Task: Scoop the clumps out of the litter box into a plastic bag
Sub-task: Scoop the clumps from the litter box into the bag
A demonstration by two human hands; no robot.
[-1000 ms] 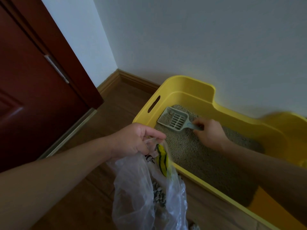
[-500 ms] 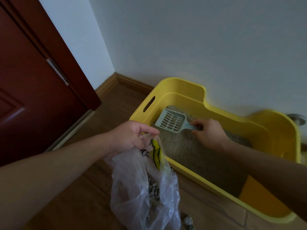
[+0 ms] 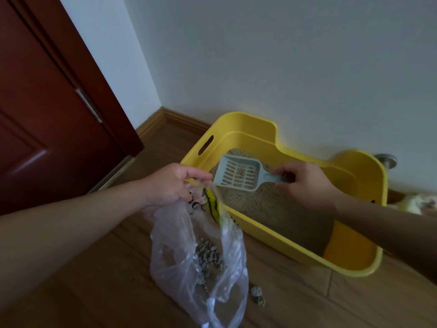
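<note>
Now our right hand (image 3: 305,183) has its fingers curled tight round the handle of the grey slotted scoop (image 3: 238,174), thumb on top, and it holds the scoop raised above the litter (image 3: 272,207) at the far end of the yellow litter box (image 3: 283,242). A small clump (image 3: 241,171) sits in the middle of the scoop's slotted floor, with a few loose grains caught in the slots around it.

Our left hand (image 3: 172,185) pinches the gathered rim of the clear plastic bag (image 3: 198,256) between thumb and fingertips, just beside the box's near corner. The bag hangs down to the wooden floor (image 3: 331,304), and a dark heap of clumps (image 3: 209,259) already lies inside it. One stray clump (image 3: 257,295) rests on the floor just beside the bag, outside it.

We judge that we are in the carrying step: the load is lifted and sifted, and it has yet to reach the bag. Next we must bring the scoop level across the box's rim toward our left hand, and that hand must spread the bag's mouth wider, since as held it looks narrow. Then we tip the scoop well inside. If we tip too early, the clump may join the stray one on the floor.
</note>
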